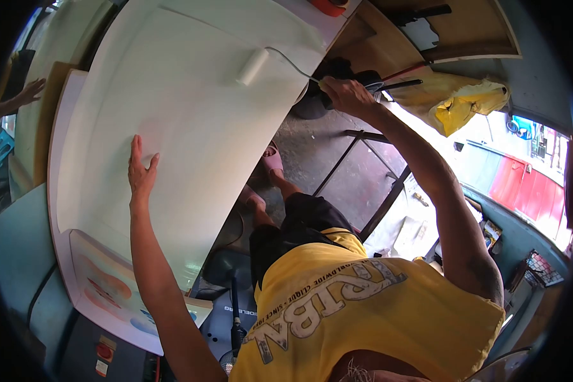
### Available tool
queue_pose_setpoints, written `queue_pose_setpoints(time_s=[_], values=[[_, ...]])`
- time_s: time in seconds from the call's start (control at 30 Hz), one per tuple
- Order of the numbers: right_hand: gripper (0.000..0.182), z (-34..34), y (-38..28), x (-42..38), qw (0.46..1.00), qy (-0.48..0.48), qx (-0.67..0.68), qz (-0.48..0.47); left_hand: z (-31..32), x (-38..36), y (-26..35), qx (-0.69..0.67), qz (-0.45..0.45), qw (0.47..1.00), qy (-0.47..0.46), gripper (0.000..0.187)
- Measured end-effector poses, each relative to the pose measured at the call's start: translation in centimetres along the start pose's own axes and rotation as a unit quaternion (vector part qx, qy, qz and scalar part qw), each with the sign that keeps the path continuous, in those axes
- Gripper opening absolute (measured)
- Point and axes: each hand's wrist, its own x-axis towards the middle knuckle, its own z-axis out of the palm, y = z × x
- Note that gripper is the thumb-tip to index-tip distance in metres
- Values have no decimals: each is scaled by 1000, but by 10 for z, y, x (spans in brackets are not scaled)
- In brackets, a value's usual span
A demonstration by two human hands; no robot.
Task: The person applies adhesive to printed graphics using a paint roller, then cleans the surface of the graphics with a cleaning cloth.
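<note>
My right hand is wrapped round the handle end of a paint roller, most of the grip hidden by the fingers. The roller's pale sleeve rests against a large, smooth white sheet, and its thin bent wire frame runs back to the hand. My left hand lies over the left part of the sheet, fingers stretched out and thumb apart, holding nothing. At the sheet's lower end is a printed piece with orange and blue shapes.
A metal frame stands on the floor right of the sheet. Yellow plastic hangs at the right. A dark box with a red switch sits low left. Another hand shows far left, possibly a reflection.
</note>
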Motion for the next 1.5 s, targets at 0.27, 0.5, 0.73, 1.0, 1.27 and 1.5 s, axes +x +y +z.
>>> queue_pose_setpoints(time_s=[0.27,0.5,0.73,1.0,1.27,1.5], values=[[21,-21,22,-105,1000,8,18,4,2,4,-11,-4,27,1000,-8,76],[17,-43,-1,-226,978,-57,51,192,24,21,-58,-86,87,992,10,81],[16,-61,-145,-337,930,49,139,336,-11,7,-26,-285,7,959,-1,76],[22,-39,-227,-401,906,0,82,416,-49,-101,-101,-79,100,988,92,63],[16,-119,-112,-246,984,12,-113,139,-83,-174,-246,115,79,986,88,86],[25,-164,2,-5,940,-86,-326,-56,-90,-141,-233,11,54,998,35,80]])
